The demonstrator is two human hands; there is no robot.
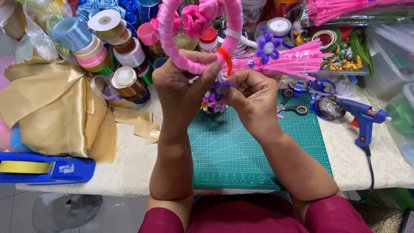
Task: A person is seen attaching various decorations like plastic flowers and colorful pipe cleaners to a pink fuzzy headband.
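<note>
1. The landmark is the green cutting mat (pixel 258 151) on the table, with white grid lines and a row of small white shapes along its near edge. Both forearms cross above it, from the near edge toward the far one.
2. Left of the mat, at the near table edge, lies a blue tape dispenser (pixel 47 169) with a yellow roll and a small white label.
3. Above the far edge of the mat, the left hand (pixel 183 84) grips the lower arc of a pink fuzzy ring (pixel 198 64); its fingers are closed around the ring, thumb in front.
4. The right hand (pixel 252 95) is just right of the left one. Its fingertips are pinched closed on a small purple piece (pixel 221 86), directly under the ring, near an orange wrap (pixel 225 58) on it. So the ring lies just above the right fingers, and it stands upright, its opening facing the camera. The right hand is the nearer one to the purple piece.
5. Right of the mat lies a blue glue gun (pixel 362 118), with scissors (pixel 293 108) on the mat's far right corner.
6. Left of the mat lies gold fabric (pixel 56 108); beyond it, ribbon spools (pixel 112 47) in gold, blue, pink and white.
7. Beyond the mat lies a bundle of pink stems (pixel 293 62) with a purple flower (pixel 267 47).
</note>
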